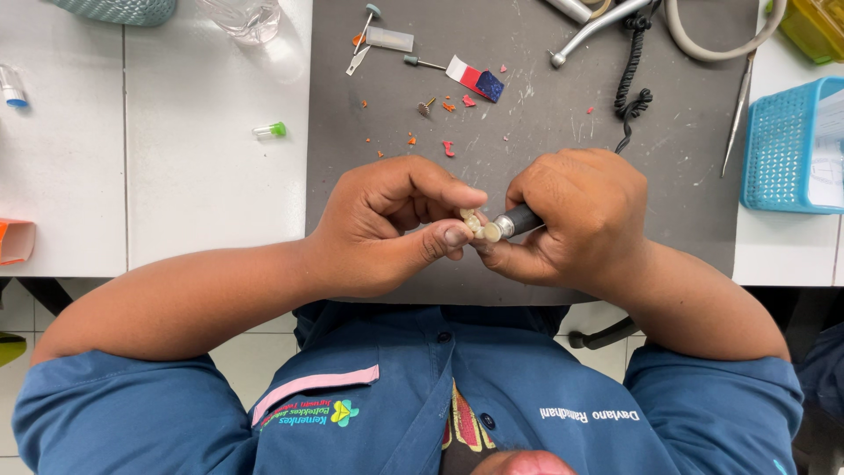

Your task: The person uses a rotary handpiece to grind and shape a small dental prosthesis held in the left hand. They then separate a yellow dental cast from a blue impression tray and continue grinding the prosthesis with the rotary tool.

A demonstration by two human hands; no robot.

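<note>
The left hand (387, 224) pinches a small pale piece (472, 220) between thumb and curled forefinger, closed tight on it; most of the piece is hidden by the fingertips, so its shape is hard to make out. The right hand (576, 220) is wrapped shut around a dark handpiece (519, 220), whose rounded pale tip touches the piece; the tool's rear is buried in the palm. Both hands hover over the near edge of a grey mat (545, 114), at about 6 o'clock on it. Toward 12 o'clock lie small burs (420, 62), a red and blue scrap (475, 79) and orange crumbs; a coiled black cord (631, 79) runs off the top edge at 1 o'clock; a blue basket (782, 149) at 3 o'clock is cut off by the frame; a clear bottle (242, 18) at 11 o'clock shows only its base.
</note>
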